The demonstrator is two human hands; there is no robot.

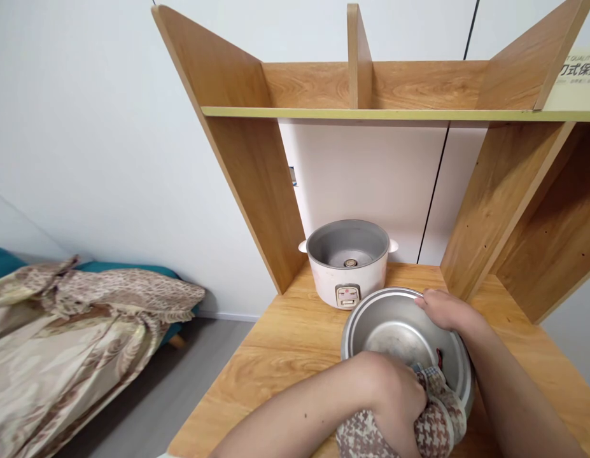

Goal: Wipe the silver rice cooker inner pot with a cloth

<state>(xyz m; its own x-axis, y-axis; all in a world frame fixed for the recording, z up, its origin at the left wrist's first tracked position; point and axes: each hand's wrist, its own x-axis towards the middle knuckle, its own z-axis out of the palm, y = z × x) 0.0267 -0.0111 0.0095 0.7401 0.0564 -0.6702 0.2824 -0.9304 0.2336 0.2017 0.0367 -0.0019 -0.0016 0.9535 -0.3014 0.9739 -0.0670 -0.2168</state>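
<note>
A silver metal inner pot stands on the wooden desk in front of me. My right hand grips its far right rim, fingers curled over the edge. My left hand is closed on a brown and white houndstooth cloth, pressed against the near inside wall of the pot. Behind the pot sits a white rice cooker body with no lid, its grey well open.
The desk has a wooden hutch with a shelf above and side panels left and right. A box with printed writing stands on the shelf at the right. A sofa with a patterned blanket lies at the left.
</note>
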